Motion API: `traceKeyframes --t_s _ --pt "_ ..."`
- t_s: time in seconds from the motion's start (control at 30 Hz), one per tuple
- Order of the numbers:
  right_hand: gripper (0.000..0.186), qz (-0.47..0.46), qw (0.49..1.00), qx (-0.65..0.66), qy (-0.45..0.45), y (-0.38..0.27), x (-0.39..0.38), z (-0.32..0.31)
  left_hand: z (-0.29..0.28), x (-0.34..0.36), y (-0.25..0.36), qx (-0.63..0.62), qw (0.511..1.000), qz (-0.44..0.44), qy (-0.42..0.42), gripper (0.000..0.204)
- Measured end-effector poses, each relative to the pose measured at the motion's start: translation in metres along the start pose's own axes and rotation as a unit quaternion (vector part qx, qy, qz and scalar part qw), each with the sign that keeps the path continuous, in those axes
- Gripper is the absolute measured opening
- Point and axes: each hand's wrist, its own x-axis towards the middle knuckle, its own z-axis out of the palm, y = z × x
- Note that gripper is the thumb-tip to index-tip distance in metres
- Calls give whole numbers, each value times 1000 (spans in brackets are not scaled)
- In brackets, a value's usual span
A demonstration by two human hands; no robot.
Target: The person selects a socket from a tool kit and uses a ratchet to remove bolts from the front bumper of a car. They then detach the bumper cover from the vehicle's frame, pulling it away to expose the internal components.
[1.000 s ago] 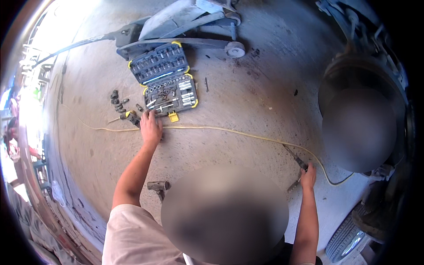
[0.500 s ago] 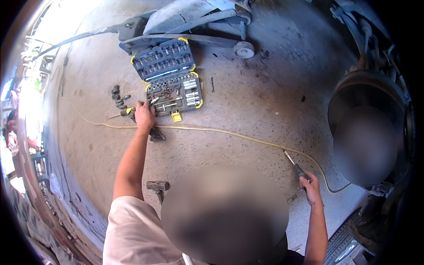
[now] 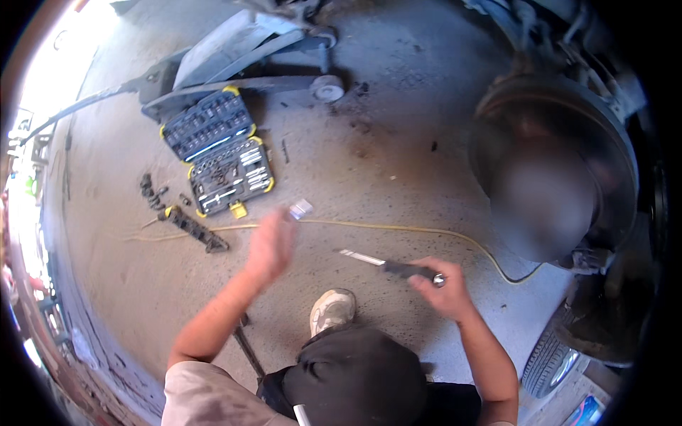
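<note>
My right hand (image 3: 446,290) is closed round the black handle of a screwdriver-like driver (image 3: 364,257). Its bright metal shaft points left, toward my other hand. My left hand (image 3: 271,245), smeared by motion, is closed on a small shiny silver piece (image 3: 301,208) that looks like a socket; blur hides its exact kind. Beyond it on the floor, an open black-and-yellow socket set case (image 3: 226,186) holds rows of sockets and bits. A black-and-yellow tool with a thin tip (image 3: 190,226) lies to the left of the case, beside several loose dark sockets (image 3: 149,190).
A floor jack (image 3: 234,53) stands behind the case. At right are a large round drum (image 3: 490,135) and a tyre (image 3: 547,361). A yellowish hose (image 3: 398,228) crosses the floor. Near my shoe (image 3: 332,309) is a long-handled tool (image 3: 249,348).
My left hand has come away from the case, rightward and toward me, with the silver piece. My right hand has brought the driver inward, its shaft now pointing left. The view has shifted.
</note>
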Motion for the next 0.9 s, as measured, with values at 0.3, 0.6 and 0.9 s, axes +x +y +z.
traceKeyframes --t_s 0.3,0.6,0.9 --pt "29 -66 997 22 19 -66 -70 -25 10 -18 122 -74 948 285 -120 29" --pt "29 -86 990 16 115 -76 -137 -37 11 -15 170 -63 902 418 -83 18" --pt "25 -62 929 40 364 -58 -208 -102 -1 43 -11 99 993 0 67 25"
